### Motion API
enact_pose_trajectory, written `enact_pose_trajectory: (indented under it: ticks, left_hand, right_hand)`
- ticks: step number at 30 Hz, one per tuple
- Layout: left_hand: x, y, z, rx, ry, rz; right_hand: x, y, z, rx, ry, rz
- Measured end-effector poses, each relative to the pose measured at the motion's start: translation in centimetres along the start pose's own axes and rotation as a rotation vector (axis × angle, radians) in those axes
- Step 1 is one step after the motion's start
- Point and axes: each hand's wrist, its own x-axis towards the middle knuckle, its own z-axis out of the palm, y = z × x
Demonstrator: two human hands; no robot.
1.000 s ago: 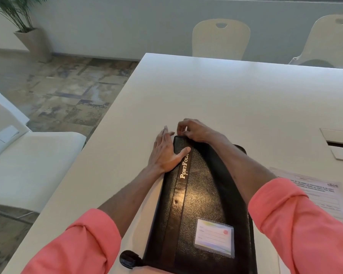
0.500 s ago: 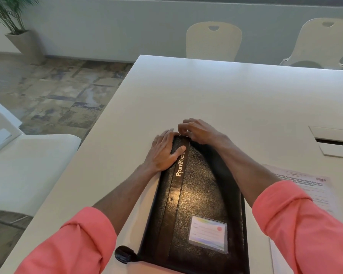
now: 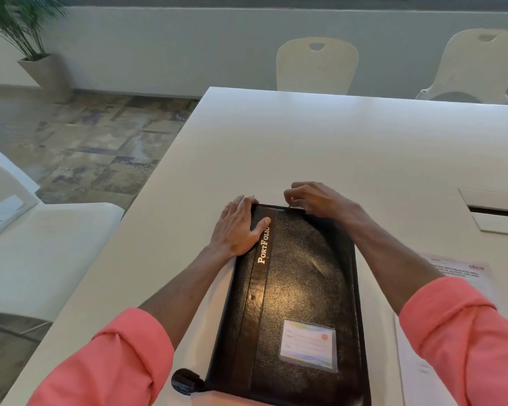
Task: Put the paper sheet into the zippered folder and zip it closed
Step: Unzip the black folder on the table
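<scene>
The left hand (image 3: 237, 227) lies flat on the folder (image 3: 294, 291). The right hand (image 3: 314, 199) pinches something (maybe the zip pull). It might slip or snag.

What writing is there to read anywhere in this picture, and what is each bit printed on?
"PortFolio": pale letters running along the spine strip of the black zippered folder; the left hand touches its last letter.
"slice": appears to be the red logo on the paper sheet, blurred, so uncertain.
Paper sheet's other lines: too blurred to read.
Label card in the folder's clear pocket: faint lines, unreadable.
</scene>
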Motion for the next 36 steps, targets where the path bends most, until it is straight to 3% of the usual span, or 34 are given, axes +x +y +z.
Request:
enact_pose_trajectory:
  ticks: [10,17,27,29,34,36]
  left_hand:
    - [-0.4,0.1,0.0,-0.03,-0.026,-0.01]
    - [-0.6,1.0,0.0,0.086,-0.018,-0.058]
    - [-1.8,4.5,1.1,0.165,-0.008,-0.189]
    - [-2.2,6.3,1.4,0.198,-0.016,-0.144]
    - [-5.2,12.0,4.4,0.207,-0.152,0.159]
    - [-6.1,13.3,5.6,0.194,-0.196,0.158]
  right_hand:
    - [-5.9,3.5,0.0,0.035,0.04,0.17]
    - [-10.9,5.1,0.9,0.024,0.111,0.304]
    - [-14.4,3.2,1.9,0.124,0.175,0.436]
    - [-14.3,2.5,2.1,0.135,0.21,0.486]
    - [-14.5,1.1,2.6,0.171,0.296,0.561]
    - [-14.9,0.5,2.8,0.153,0.313,0.583]
